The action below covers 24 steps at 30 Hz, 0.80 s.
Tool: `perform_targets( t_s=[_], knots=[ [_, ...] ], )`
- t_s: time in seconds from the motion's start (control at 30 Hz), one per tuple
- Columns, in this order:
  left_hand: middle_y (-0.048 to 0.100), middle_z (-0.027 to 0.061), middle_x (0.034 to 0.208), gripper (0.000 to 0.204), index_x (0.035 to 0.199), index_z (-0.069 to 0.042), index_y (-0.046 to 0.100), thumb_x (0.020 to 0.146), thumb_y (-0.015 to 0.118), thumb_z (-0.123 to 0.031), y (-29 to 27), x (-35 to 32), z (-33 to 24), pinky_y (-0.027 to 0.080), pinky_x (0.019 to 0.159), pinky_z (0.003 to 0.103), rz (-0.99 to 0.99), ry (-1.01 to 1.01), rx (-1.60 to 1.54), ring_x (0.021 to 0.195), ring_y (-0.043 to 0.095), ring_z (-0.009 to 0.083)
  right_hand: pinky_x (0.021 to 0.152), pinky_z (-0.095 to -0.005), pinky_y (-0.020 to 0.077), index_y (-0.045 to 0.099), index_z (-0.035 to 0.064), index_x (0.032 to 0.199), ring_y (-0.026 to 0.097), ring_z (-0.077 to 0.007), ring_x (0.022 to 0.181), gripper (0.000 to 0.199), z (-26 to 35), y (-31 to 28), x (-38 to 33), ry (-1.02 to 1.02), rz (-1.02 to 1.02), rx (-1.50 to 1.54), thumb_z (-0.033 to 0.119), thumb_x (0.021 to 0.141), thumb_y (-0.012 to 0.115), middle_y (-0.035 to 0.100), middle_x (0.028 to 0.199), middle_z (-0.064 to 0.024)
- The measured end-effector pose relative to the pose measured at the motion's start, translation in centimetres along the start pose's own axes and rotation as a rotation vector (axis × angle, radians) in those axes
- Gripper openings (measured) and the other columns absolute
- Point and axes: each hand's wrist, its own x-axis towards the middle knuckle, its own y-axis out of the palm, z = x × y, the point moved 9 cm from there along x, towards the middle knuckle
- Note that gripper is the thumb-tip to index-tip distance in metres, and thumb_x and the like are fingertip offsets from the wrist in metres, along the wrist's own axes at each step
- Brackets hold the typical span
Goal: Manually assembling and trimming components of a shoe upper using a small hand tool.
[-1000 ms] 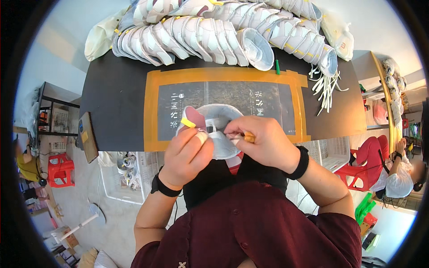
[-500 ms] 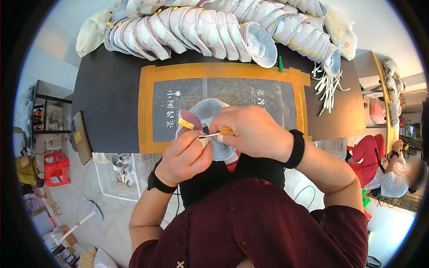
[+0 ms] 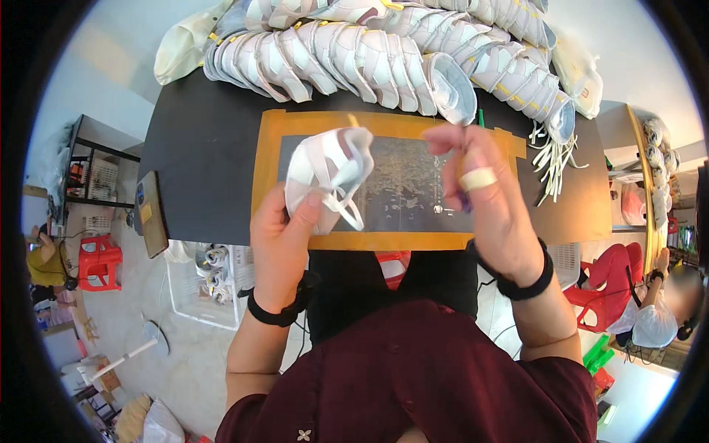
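Observation:
My left hand (image 3: 284,236) grips a white and pale grey shoe upper (image 3: 314,166), thumb on its near side. The upper is tilted, with a mauve patch at its top edge. A white lace (image 3: 351,210) hangs in a loop from its opening, toward the right. My right hand (image 3: 484,192) is raised apart from the upper, over the right part of the taped sheet. Its fingers are bent and blurred, and light tape wraps one digit. Something thin and dark shows at the fingertips, too smeared to name.
Rows of nested shoe uppers (image 3: 332,63) line the table's far side. White laces (image 3: 550,166) hang at the right. Orange tape (image 3: 269,159) frames a clear sheet on the dark table (image 3: 199,148). A phone (image 3: 151,214) lies at the left edge; a white crate (image 3: 207,288) stands below. Another person (image 3: 653,317) sits far right.
My hands have parted. The left now holds the upper up and turned on its side; the right has swung right, away from it. The tool's amber handle no longer shows clearly.

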Motion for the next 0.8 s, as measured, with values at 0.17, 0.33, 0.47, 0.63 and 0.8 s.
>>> perform_targets(
  t_s=[0.17,0.33,0.47,0.63,0.8],
  knots=[
    [0.065,0.0044,0.109,0.027,0.119,0.001,0.06,0.097,0.062,-0.015,2.0,-0.4,0.8,0.047,0.086,0.025,-0.019,-0.091,-0.3,0.098,0.058,0.0079,0.076,-0.0375,0.0496,0.056,0.0013,0.115,0.061,-0.034,0.083,0.021,-2.4,4.7,-2.6,-0.027,0.242,-0.284,0.01,0.095,0.054,0.061,0.096,-0.0188],
    [0.065,0.0041,0.11,0.027,0.12,0.001,0.059,0.098,0.061,-0.016,2.3,-1.3,1.3,0.046,0.087,0.025,0.027,-0.066,-0.192,0.1,0.057,0.0075,0.079,-0.0387,0.0502,0.059,0.0023,0.113,0.062,-0.0358,0.088,0.021,-2.5,5.4,-4.1,-0.108,0.136,-0.33,0.008,0.093,0.057,0.061,0.095,-0.0186],
    [0.065,0.0037,0.11,0.027,0.12,0.001,0.059,0.099,0.06,-0.017,2.4,-1.4,1.9,0.045,0.087,0.025,0.021,-0.055,-0.228,0.099,0.057,0.0071,0.078,-0.041,0.0504,0.059,0.0031,0.112,0.062,-0.038,0.088,0.021,-2.2,6.0,-4.9,-0.149,0.125,-0.351,0.007,0.092,0.059,0.061,0.1,-0.0187],
    [0.064,0.003,0.11,0.027,0.12,0.001,0.058,0.099,0.06,-0.016,2.3,-2.0,1.6,0.045,0.087,0.024,0.003,-0.018,-0.208,0.099,0.056,0.0068,0.076,-0.0418,0.051,0.06,0.0055,0.111,0.061,-0.0384,0.086,0.02,-2.4,4.4,-4.7,-0.097,0.021,-0.543,0.009,0.091,0.059,0.06,0.098,-0.0173],
    [0.063,0.0021,0.11,0.027,0.123,0.001,0.057,0.099,0.058,-0.013,2.8,-2.4,1.0,0.046,0.087,0.025,0.058,-0.006,-0.195,0.099,0.056,0.0061,0.07,-0.0427,0.0513,0.062,0.0089,0.11,0.062,-0.0371,0.081,0.021,-2.9,5.7,-5.0,-0.149,0.044,-0.612,0.01,0.089,0.061,0.058,0.093,-0.0153]
  ],
)
